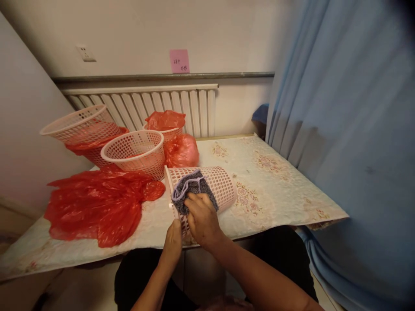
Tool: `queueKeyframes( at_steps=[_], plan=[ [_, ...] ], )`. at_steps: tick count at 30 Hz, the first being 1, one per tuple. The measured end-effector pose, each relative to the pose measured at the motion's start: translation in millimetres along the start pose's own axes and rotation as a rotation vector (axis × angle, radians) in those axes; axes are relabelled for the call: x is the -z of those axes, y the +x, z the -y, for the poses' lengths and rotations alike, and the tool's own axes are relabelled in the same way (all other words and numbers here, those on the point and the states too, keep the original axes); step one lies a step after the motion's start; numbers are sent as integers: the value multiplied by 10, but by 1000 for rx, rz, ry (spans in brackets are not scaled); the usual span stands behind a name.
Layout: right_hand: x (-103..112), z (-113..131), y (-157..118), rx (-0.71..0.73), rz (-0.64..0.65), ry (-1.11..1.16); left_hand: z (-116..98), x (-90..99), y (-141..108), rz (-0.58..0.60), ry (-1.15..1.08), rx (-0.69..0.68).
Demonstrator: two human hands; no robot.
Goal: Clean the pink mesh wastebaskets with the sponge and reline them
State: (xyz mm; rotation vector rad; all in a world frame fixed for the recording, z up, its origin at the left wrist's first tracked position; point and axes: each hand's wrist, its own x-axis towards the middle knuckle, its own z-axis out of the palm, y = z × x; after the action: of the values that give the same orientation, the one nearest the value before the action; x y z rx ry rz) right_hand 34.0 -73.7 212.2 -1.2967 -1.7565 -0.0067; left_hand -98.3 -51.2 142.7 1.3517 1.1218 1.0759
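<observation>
A pink perforated plastic basket [223,183] lies on its side at the table's front edge, its rim toward the left. My left hand [173,239] grips the near part of that rim, thumb on top. My right hand [202,218] presses a dark grey cloth with lilac edging [194,185] against the basket's side. The fingers of my right hand are bent over the cloth, which is folded and covers part of the holes.
Left of the basket lies a crumpled red plastic bag [100,207]. Behind it stand more pink baskets [138,149], some with red bags in or around them, and a bunched red bag [181,151]. A radiator [175,101] backs the flowered table cover [275,194]; a blue curtain [337,108] hangs right.
</observation>
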Motion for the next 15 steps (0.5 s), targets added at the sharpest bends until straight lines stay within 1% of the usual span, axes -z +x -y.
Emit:
queueKeyframes(
  at_steps=[2,5,8,11,15],
  plan=[
    [35,22,71,-6,-6,-7,-86,-49,38,-21,-50,29],
    [95,33,220,12,-12,-22,-339,-144,78,-53,-140,81],
    [138,16,347,42,8,-35,-569,-216,74,-39,-185,95],
    [148,13,372,54,28,-40,-656,-237,64,-69,-189,82],
    [133,31,238,55,52,-70,-680,-228,48,-104,-162,72]
  ],
)
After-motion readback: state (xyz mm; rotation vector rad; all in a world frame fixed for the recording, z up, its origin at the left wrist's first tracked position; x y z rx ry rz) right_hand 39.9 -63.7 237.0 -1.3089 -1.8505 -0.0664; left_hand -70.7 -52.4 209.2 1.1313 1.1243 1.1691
